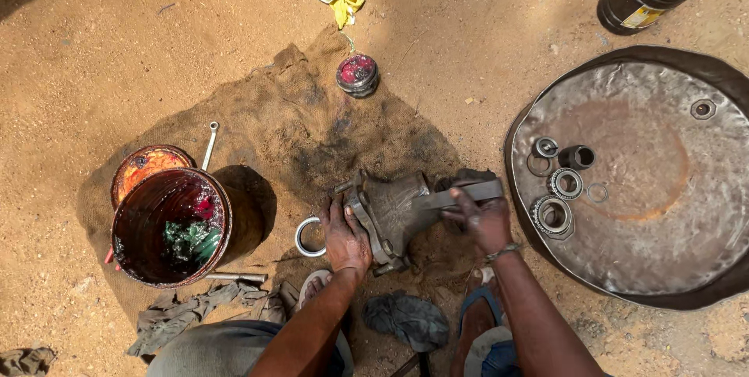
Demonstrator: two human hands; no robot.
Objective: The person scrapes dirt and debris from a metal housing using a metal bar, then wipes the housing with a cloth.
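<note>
My left hand [346, 238] lies flat and open on the flange of a greasy cast metal housing [394, 209], pressing it down on the burlap sack [289, 123] near its front edge. My right hand [482, 219] is closed around a flat metal bar [460, 193] laid across the housing. The housing looks heavy, stiff and slippery with oil; I judge the flange rim is the best place to take it. A steel ring [304, 236] lies beside my left hand. Farther left stands a grease bucket [170, 226]; to the right, bearings [552, 215] rest on a round metal lid [647, 213].
</note>
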